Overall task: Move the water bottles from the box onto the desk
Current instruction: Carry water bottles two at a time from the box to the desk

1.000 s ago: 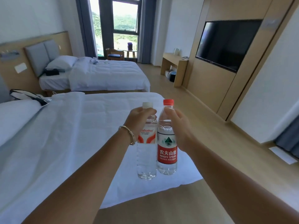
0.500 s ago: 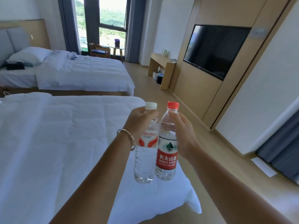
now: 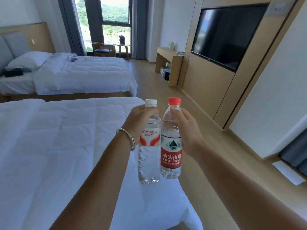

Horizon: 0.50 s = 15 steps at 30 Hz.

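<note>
Plastic bottles (image 3: 171, 146) gripped; both hands (image 3: 187, 130)

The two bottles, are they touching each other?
Touching. The head view shows the white-cap bottle and the red-cap bottle pressed side by side at label height, with no gap.

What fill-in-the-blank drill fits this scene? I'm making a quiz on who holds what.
1. The left hand grips the bottle with the ____ cap.
2. The right hand grips the bottle with the ____ cap.
3. Both bottles are held ____, caps up.
4. A bracelet circles the ____ wrist.

Missing words: white; red; upright; left
</note>
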Available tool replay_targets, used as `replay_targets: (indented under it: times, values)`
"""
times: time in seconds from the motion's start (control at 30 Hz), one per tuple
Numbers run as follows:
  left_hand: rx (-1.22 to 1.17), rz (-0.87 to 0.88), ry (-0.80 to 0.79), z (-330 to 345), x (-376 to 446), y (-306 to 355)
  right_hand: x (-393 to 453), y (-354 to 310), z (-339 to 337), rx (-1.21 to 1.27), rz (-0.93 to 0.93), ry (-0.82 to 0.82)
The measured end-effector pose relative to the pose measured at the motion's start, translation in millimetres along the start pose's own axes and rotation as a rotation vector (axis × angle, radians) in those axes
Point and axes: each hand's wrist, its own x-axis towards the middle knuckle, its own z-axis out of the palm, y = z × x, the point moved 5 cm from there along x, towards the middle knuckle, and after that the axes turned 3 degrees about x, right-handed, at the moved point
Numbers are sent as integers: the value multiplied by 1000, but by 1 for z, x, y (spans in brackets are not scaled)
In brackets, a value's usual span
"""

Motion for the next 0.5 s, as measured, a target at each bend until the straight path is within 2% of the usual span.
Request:
replay_targets:
  times: [0.3, 0.5]
  values:
    - [-48, -10, 91, 150, 22, 34, 36, -22, -153, -9, -22, -75]
    - [-102, 25, 49, 237, 43, 57, 56, -35, -242, 15, -63, -84]
